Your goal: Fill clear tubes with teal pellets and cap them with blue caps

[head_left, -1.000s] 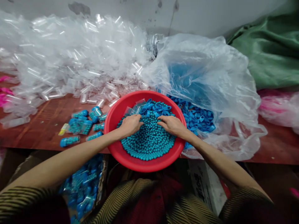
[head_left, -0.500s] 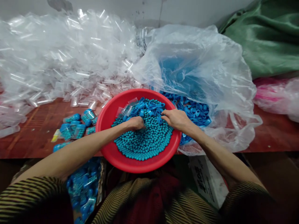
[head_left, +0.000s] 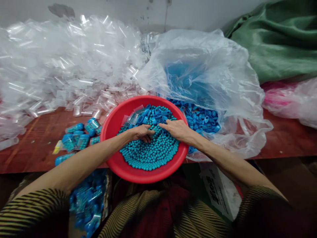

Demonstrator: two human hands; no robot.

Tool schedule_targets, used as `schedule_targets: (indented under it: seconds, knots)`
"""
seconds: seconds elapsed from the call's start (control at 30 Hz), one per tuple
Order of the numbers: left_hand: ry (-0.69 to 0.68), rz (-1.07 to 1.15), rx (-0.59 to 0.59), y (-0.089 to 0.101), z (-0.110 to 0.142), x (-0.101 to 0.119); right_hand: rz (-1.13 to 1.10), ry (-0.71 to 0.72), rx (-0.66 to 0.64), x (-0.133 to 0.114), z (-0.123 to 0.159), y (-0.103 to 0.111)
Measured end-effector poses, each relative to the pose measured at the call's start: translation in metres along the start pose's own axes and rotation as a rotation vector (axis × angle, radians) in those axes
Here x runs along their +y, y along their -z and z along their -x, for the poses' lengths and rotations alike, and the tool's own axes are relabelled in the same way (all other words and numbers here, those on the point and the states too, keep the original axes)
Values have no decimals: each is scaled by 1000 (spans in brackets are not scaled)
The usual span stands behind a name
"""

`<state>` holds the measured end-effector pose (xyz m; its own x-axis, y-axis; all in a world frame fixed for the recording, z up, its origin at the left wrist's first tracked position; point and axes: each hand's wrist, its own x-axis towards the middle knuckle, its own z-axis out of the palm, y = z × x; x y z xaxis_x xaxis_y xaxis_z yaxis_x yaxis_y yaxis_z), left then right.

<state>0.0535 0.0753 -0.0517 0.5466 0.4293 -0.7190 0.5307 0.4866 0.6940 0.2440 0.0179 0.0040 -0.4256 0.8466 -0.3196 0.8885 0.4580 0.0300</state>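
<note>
Beads [head_left: 148, 155] beneath left hand [head_left: 141, 133] and right hand [head_left: 177, 130], inside red basin [head_left: 146, 178].

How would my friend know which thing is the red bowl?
Find the long reddish-brown table. At its near edge, where the left hand and right hand reach in, is the red bowl. Unlike the crumpled clear plastic bag behind it, it's bright red and round, with lots of little turquoise beads inside.
</note>
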Motion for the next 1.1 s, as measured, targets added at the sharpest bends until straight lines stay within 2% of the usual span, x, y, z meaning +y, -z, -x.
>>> schedule_targets:
  seconds: [0.17,0.27,0.4,0.57,0.73,0.93,1.1]
  knots:
    - [9,46,30,-3,2,-2,65,13,-3,-14,-4,-5]
    - [5,41,79,-5,7,-2,125,-54,89,-25,0,-5]
    - [-9,37,114,-7,7,-2,188,-9,218,-32,2,-5]
    - [-21,112,33,-8,5,-1,0,-205,166,-29,-4,-5]
    - [-98,245,-48,-7,17,0,-197,-39,202,-31,-3,-9]
    - [-195,413,-165,-8,36,-6,-526,-127,437,-23,-3,-12]
    - [-283,462,-173,-14,49,-10,-670,-34,497,-26,1,-11]
